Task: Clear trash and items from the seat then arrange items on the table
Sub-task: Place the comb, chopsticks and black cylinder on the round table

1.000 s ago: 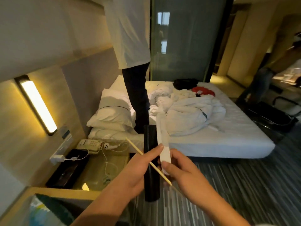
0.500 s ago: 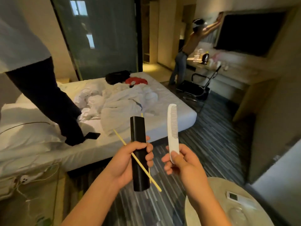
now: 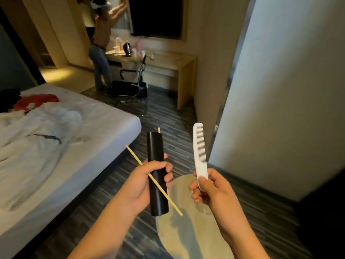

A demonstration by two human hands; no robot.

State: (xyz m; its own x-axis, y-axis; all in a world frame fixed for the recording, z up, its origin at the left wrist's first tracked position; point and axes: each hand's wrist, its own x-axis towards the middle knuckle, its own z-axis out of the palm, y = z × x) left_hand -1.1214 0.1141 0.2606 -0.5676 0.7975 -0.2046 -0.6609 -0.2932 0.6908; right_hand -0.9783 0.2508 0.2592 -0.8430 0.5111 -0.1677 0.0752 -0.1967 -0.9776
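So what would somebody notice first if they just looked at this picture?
Probably the two hands up front: the left hand grips a black tube and a thin wooden stick, and the right hand holds up a white comb. Below them is a round table, with a rumpled bed to the left.

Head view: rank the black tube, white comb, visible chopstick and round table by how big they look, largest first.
1. round table, partly hidden by the arms.
2. black tube, in the left hand.
3. chopstick: longer than the comb but far thinner, so unsure against it.
4. white comb, in the right hand.
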